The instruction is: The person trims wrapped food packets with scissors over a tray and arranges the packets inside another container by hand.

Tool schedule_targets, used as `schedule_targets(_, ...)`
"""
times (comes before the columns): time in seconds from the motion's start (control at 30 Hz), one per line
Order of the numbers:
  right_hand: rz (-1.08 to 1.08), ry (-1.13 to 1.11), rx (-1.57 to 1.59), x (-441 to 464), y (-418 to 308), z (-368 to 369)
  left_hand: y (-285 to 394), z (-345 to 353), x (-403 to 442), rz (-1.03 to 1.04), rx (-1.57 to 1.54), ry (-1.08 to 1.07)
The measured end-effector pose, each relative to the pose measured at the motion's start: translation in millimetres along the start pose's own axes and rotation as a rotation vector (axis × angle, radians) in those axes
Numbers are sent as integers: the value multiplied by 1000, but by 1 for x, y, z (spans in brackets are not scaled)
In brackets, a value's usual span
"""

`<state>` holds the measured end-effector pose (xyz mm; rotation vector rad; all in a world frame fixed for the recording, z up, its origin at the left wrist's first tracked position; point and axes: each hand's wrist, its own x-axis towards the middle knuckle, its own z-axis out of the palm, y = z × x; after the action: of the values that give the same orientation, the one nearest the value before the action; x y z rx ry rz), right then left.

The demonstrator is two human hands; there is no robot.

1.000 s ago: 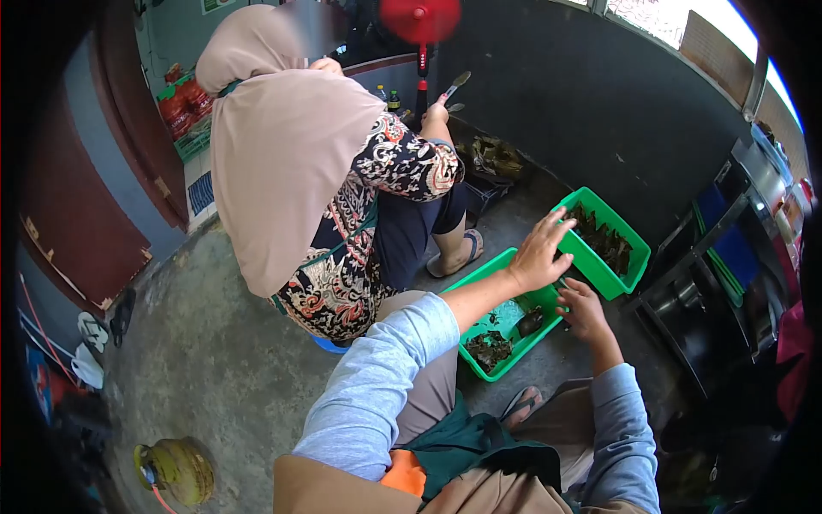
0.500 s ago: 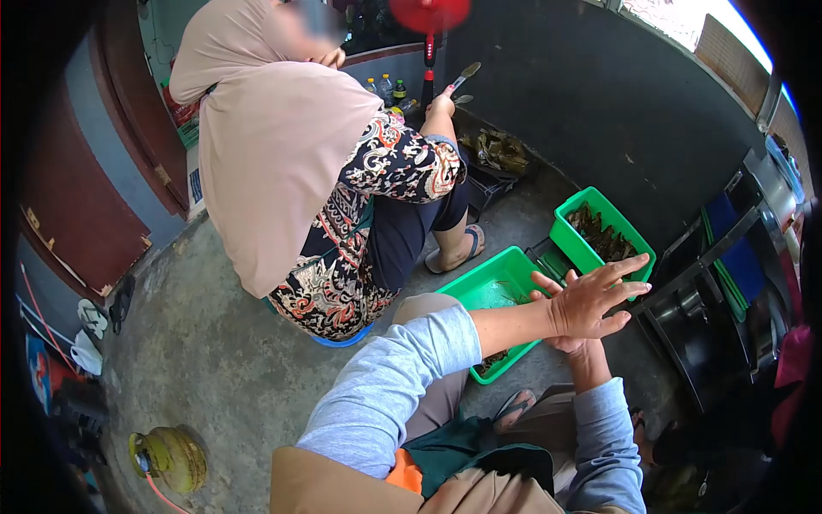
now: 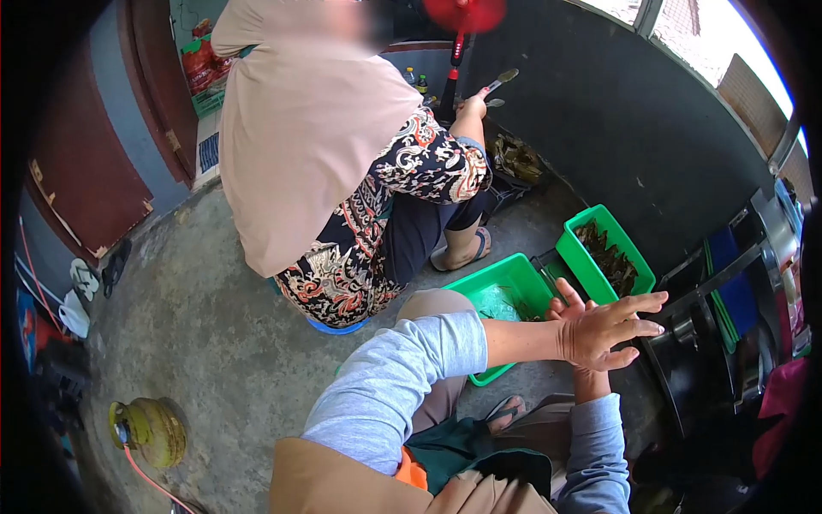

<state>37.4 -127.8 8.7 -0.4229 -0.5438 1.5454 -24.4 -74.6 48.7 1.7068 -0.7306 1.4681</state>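
Observation:
My left hand (image 3: 610,334) reaches across in front of my right wrist, its fingers spread and nothing held in them. Behind it, my right hand (image 3: 567,301) shows only its fingers, which are stretched apart and hold nothing visible; the palm is hidden. Whether the hands touch, I cannot tell. Below and beyond my forearm sits a green tub (image 3: 456,286) with clear plastic inside. Farther off stands a second green tub (image 3: 572,248), holding browned, leaf-like pieces (image 3: 610,257).
A co-worker (image 3: 317,146) sits at the left, holding tongs (image 3: 505,78). Browned leaf parcels (image 3: 516,160) lie by the dark wall. A red fan (image 3: 465,13) stands behind. A gas cylinder (image 3: 158,433) with a hose is on the floor; a dark metal rack (image 3: 711,308) is at the right.
My view has shifted a little, so the surroundings appear farther right. My hands remain crossed, with the left one slightly lower and its fingers pointing more to the right.

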Motion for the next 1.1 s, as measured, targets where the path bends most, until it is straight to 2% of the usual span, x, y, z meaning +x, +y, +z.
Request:
schedule_targets(0.13,-56,-169,97,2,-6,-18,3,-3,0,-2,27,8)
schedule_targets(0.23,-130,-226,54,1,-6,-14,3,-3,-3,-8,68,-7)
schedule_targets(0.33,-23,71,-120,-4,5,-2,4,-1,-2,-68,-48,-22)
schedule_targets(0.37,24,53,-102,-4,7,2,4,-3,-2,-55,-24,-29)
schedule_targets(0.47,-11,41,-53,-3,4,-7,1,-7,-2,-35,19,-45)
schedule_targets(0.57,-97,-191,17,4,-5,-41,-3,-7,-1,-24,27,-53)
schedule_targets(0.77,-113,23,-25,-3,4,-25,3,-2,-2,-18,-14,-84)
schedule_targets(0.87,-12,80,-4,-2,14,11,0,-2,0,62,52,-45)
schedule_targets(1.0,-63,-70,62,2,4,-17,2,-3,4,44,50,-37)
schedule_targets(1.1,-199,-8,16,-3,-6,-38,-1,2,2,38,11,-22)
